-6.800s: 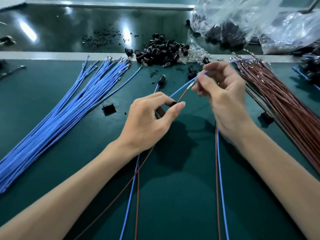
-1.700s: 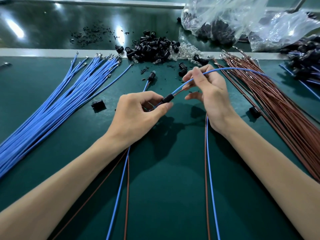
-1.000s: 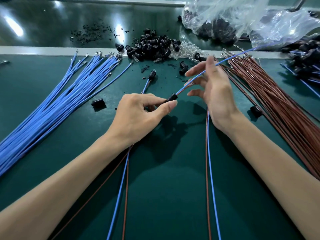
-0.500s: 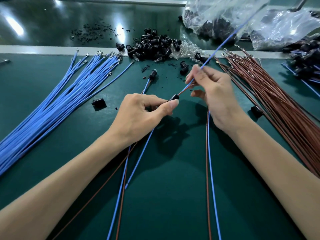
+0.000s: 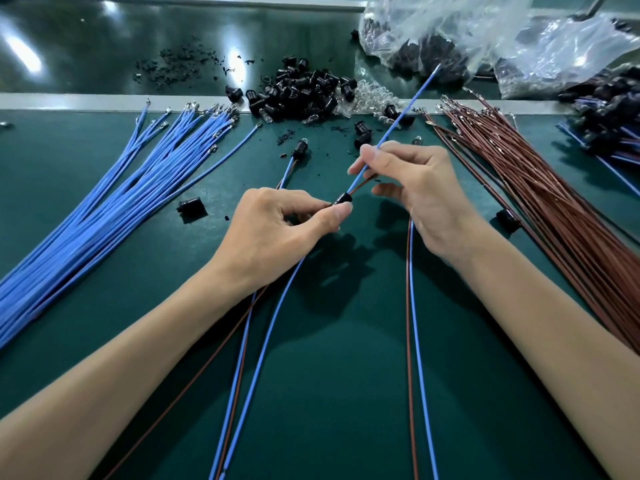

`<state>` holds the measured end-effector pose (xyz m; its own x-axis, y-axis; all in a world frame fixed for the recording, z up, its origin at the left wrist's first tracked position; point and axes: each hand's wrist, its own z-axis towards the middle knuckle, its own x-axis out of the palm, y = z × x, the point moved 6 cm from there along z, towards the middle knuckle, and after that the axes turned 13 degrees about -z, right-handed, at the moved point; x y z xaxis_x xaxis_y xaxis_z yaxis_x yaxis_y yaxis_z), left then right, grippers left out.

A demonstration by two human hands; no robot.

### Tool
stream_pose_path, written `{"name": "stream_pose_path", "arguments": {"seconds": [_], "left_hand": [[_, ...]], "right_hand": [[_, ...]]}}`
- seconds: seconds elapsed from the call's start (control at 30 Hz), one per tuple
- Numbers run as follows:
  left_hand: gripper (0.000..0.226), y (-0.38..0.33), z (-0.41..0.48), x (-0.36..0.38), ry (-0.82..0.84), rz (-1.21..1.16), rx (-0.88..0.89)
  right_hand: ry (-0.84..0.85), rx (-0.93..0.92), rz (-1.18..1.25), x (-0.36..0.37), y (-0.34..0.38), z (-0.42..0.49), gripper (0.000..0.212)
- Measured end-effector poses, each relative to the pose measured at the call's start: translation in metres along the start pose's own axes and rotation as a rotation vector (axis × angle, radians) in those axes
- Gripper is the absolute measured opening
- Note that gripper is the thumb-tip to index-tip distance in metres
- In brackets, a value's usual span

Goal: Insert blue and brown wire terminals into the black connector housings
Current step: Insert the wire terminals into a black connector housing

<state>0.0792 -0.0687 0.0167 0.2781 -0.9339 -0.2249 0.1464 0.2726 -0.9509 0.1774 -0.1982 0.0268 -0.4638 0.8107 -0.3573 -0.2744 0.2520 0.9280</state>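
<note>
Your left hand (image 5: 277, 233) has its thumb and forefinger curled onto a black connector housing (image 5: 343, 198), pinching it at their tips over the green mat (image 5: 329, 358). Your right hand (image 5: 422, 199) sits just to the right of the left, a little farther from you. It pinches a blue wire (image 5: 405, 109) between thumb and forefinger, close behind the housing, with its other fingers loosely curled.

That wire enters the back of the housing, passes through your right fingertips and slants up and away from you. Its free end reaches toward the plastic bags (image 5: 450, 29) beyond the right hand. A brown wire (image 5: 363, 181) leaves the same housing beside the blue one and runs under your right fingers. I cannot tell whether they grip it.

Under your right wrist, a blue-and-brown wire pair (image 5: 412, 306) lies on the mat and runs back toward you. More such wires (image 5: 242, 358) trail from beneath your left hand.

Just past your left knuckles lies a wired housing (image 5: 298, 148). A loose housing (image 5: 190, 206) sits to the left of your left hand, and another black part (image 5: 507, 216) lies right of your right wrist.

The blue wire bundle (image 5: 138, 188) fans out well left of your left hand, and the brown wire bundle (image 5: 540, 188) lies right of your right hand. A heap of black housings (image 5: 304, 90) with clear bulbs (image 5: 370, 98) lies beyond both hands.
</note>
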Motion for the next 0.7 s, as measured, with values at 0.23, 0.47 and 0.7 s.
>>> {"name": "stream_pose_path", "arguments": {"seconds": [0.23,0.47,0.7], "left_hand": [[0.025,0.001,0.0,-0.001,-0.025,-0.02,-0.014],[0.025,-0.002,0.0,-0.002,-0.012,-0.031,0.01],[0.023,-0.003,0.0,0.0,-0.014,-0.025,0.009]], "right_hand": [[-0.173,-0.023,0.208,-0.006,0.002,-0.001,0.029],[-0.082,-0.015,0.061,-0.004,0.001,0.001,0.025],[0.011,-0.025,0.012,0.003,-0.002,-0.001,0.026]]}}
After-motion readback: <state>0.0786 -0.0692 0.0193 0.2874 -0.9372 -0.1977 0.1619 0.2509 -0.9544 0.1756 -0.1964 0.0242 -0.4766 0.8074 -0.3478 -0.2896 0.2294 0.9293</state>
